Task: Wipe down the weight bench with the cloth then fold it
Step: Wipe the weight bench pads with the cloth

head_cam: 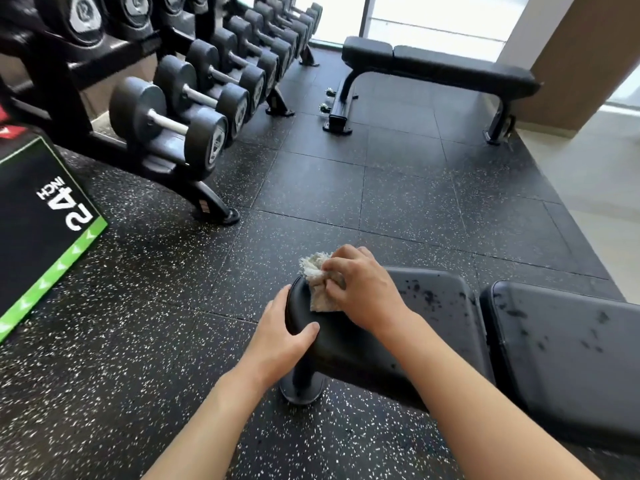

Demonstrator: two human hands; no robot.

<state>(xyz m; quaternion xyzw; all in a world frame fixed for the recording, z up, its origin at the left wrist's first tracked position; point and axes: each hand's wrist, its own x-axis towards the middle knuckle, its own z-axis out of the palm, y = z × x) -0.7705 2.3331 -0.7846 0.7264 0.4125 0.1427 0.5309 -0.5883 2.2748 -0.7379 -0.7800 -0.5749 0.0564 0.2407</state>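
The cloth (pixel 317 282) sits bunched at the end of the weight bench (pixel 433 306), pinched under the curled fingers of the right hand (pixel 360 289). I'd flatten it out so more fabric meets the pad, then drag long passes toward the spotty far section. Left hand (pixel 282 336) is just beside it, wrapped round the pad's end edge, bracing, so both hands are gripping something
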